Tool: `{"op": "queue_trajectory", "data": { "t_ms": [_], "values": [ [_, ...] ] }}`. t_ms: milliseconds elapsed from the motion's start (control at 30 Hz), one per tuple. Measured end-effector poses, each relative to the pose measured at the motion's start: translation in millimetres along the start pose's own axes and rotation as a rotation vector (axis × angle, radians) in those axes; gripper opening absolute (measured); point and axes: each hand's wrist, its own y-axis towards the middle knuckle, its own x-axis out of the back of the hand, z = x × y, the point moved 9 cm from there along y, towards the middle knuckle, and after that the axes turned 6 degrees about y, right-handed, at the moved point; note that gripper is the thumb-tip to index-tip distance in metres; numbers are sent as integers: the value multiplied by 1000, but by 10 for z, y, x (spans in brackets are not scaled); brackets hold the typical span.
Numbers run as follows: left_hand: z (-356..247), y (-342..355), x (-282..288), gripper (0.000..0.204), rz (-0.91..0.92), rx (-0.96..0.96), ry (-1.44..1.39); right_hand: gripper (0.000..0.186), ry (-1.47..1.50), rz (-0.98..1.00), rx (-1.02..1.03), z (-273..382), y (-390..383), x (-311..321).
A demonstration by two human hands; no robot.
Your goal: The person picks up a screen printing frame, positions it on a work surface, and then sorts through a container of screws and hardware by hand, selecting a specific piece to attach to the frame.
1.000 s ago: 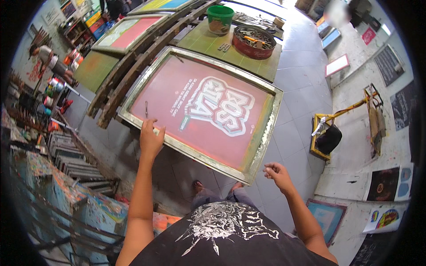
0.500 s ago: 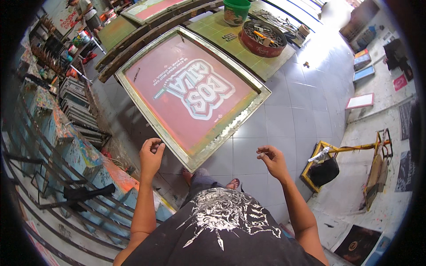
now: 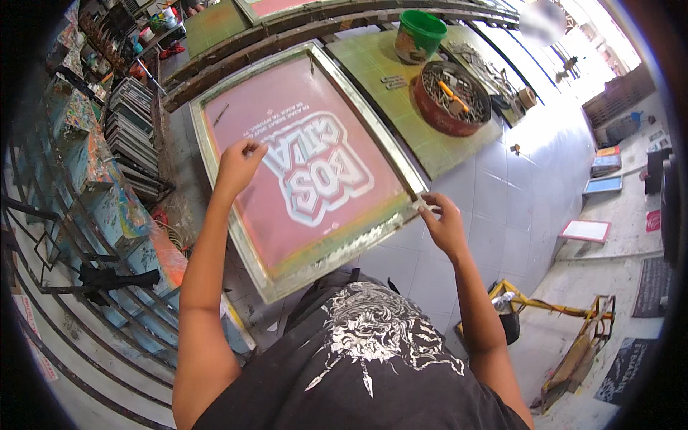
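A screen-printing frame (image 3: 388,233) with pink mesh and white lettering lies tilted across the bench in front of me. My left hand (image 3: 239,163) hovers over the left part of the mesh, fingers loosely bent and apart; any contact is unclear. At the right corner of the frame, my right hand (image 3: 443,221) has curved, open fingers at the metal edge; I cannot tell whether they touch it. Beyond the frame, a green board (image 3: 451,154) carries a green bucket (image 3: 423,29), a round red tin (image 3: 443,125) of small metal pieces and some small flat metal parts (image 3: 393,82).
Dark rails (image 3: 344,25) cross behind. Stacked frames (image 3: 132,132), paint-spattered blue ledges (image 3: 118,201) and curved black bars (image 3: 64,315) line the left. Grey tiles (image 3: 502,208) run right toward a yellow metal stand (image 3: 577,312) by the wall. A partly visible person (image 3: 193,7) is at the back.
My left hand has moved up and inward over the mesh. My right hand has risen to the frame's right corner. The bench now appears nearer, with the view shifted.
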Motion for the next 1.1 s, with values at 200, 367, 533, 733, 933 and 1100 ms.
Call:
{"op": "queue_trajectory", "data": {
  "t_ms": [200, 367, 533, 733, 933, 1100],
  "values": [
    [-52, 1999, -834, 41, -104, 61, 139, 32, -63, 61, -34, -312, 678, -55],
    [91, 3042, -1348, 31, -146, 142, 149, 39, -79, 195, 171, -100, 1485, -582],
    [204, 3490, -1727, 20, -71, 267, 378, 49, -168, 283, 337, -47, 1985, -1134],
    [89, 3517, -1892, 23, 47, 356, 491, 50, -133, 326, 378, -41, 2090, -1195],
    [165, 3708, -1754, 29, -78, 188, 604, 50, -93, 355, 347, -140, 2147, -1183],
    [474, 4264, -1534, 18, 66, 573, -350, 52, -55, 368, 311, -187, 2174, -1166]
  ]
}}
